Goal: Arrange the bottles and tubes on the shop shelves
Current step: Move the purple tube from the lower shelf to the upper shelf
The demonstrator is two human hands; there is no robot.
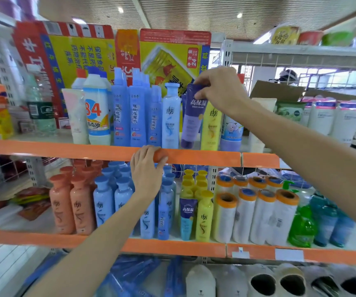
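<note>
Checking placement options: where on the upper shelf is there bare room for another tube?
Bare shelf shows between the clear green-labelled water bottle and the pale pink tube. From the white 84 disinfectant bottle to the yellow shampoo bottle, it is packed.

We have one view only — a wide-angle head camera, close to the shelving and facing it nearly straight on. We look level at the upper orange shelf edge (pixel 87 147), down onto the lower shelf (pixel 172 247), with the ceiling (pixel 194 16) bowed at the top — no second view shares anything.
</note>
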